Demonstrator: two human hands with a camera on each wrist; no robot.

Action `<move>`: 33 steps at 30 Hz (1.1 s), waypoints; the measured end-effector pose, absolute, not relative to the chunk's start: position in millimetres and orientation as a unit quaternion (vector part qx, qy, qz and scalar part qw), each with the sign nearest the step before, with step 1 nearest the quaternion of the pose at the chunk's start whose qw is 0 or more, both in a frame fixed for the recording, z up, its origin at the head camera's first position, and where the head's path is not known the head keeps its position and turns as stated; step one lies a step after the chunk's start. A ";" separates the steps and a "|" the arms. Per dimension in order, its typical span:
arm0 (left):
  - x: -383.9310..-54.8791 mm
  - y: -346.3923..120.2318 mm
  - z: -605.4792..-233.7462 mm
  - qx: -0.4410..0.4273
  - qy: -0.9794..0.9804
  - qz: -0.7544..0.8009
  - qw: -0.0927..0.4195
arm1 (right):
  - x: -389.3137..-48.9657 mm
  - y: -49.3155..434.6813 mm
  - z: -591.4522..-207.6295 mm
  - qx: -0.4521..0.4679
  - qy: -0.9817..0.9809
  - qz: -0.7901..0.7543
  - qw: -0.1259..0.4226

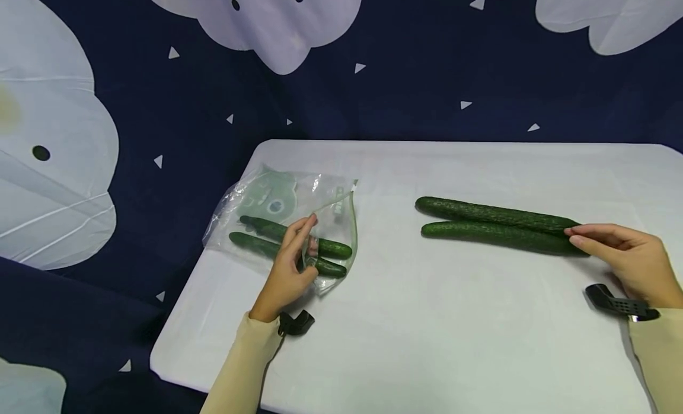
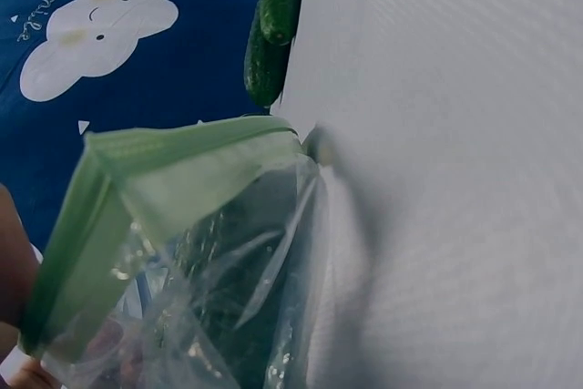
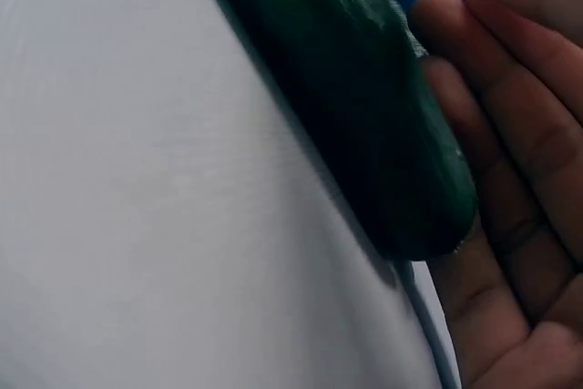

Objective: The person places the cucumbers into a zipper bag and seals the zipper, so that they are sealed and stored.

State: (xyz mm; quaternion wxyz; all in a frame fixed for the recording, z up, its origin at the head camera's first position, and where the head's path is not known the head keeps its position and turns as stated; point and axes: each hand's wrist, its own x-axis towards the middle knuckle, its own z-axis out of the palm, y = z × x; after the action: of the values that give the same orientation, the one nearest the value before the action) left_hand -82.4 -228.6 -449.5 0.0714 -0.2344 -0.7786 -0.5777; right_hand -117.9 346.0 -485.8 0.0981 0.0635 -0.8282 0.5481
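On the left of the table lies a clear zip bag (image 1: 341,209) with a green closure strip, and two cucumbers (image 1: 335,248) are inside it. My left hand (image 1: 288,271) holds the bag near its mouth, with film between thumb and fingers. Seen from the left wrist, the green strip (image 2: 182,148) stands apart in a gaping opening. Two longer cucumbers, a far one (image 1: 491,214) and a near one (image 1: 496,233), lie side by side on the right. My right hand (image 1: 635,257) touches their right ends with its fingertips; in the right wrist view its fingers (image 3: 519,143) lie along a cucumber's side, loosely bent.
A white table (image 1: 453,331) carries everything. Behind and to the left hangs dark blue cloth (image 1: 416,94) with pale cloud prints. Black wrist devices sit on the left wrist (image 1: 297,323) and the right wrist (image 1: 619,304).
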 end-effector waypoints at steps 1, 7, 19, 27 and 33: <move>-81.0 -227.5 -445.7 -0.234 -0.779 -0.577 0.070 | -117.1 346.2 -486.6 0.069 -0.836 0.538 0.089; -76.1 -226.4 -437.8 -0.232 -0.780 -0.578 0.065 | -116.1 345.5 -488.3 0.079 -0.862 0.498 0.051; -77.2 -226.3 -439.0 -0.224 -0.779 -0.583 0.058 | -115.5 341.1 -485.2 0.048 -0.935 0.352 0.013; -77.6 -225.7 -438.5 -0.233 -0.777 -0.581 0.067 | -118.7 337.5 -483.5 0.036 -0.947 0.320 0.015; -76.2 -224.7 -438.5 -0.234 -0.779 -0.578 0.067 | -116.6 339.8 -481.7 0.030 -0.943 0.332 0.000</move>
State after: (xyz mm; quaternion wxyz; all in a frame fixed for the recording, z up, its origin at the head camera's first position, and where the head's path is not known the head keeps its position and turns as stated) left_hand -76.2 -224.7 -438.5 0.0674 -0.2343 -0.7787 -0.5781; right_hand -116.6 339.8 -481.7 -0.0004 0.0301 -0.9429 0.3316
